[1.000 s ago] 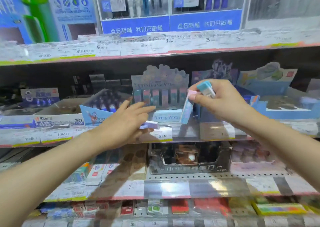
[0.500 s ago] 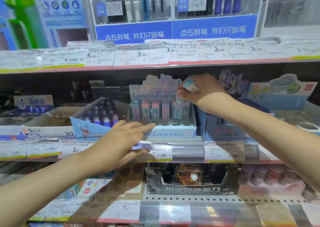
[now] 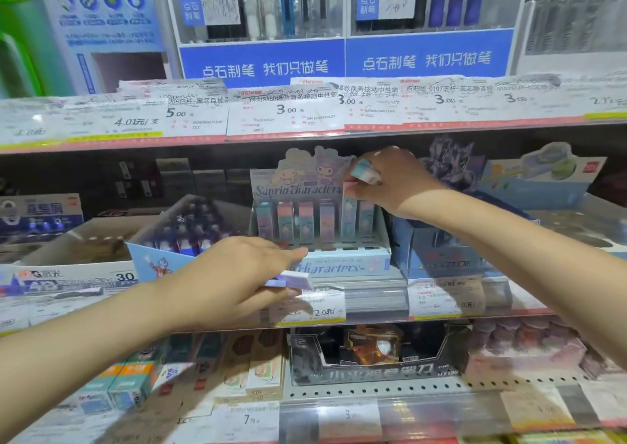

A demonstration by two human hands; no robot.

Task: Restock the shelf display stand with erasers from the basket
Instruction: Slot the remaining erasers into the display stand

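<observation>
Eraser (image 3: 348, 218): light, stiff sleeve; judged easy to pinch at top.
Right hand (image 3: 390, 178): pinches it, another eraser tucked in.
Left hand (image 3: 237, 275): holds lilac eraser (image 3: 293, 279).
Stand (image 3: 342, 263): slot filling.

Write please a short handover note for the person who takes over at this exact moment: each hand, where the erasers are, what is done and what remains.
Right hand: pinches the top of a tall eraser standing in the back row of the Sanrio display stand, fifth slot from the left, not yet released. It also holds a spare teal eraser.
Left hand: holds a lilac eraser in front of the stand's lower edge.
Done: the back row shows six erasers upright.
Left: release the fifth one, then place the teal and lilac ones. The front slots look unfilled. The basket is not in view.
</observation>
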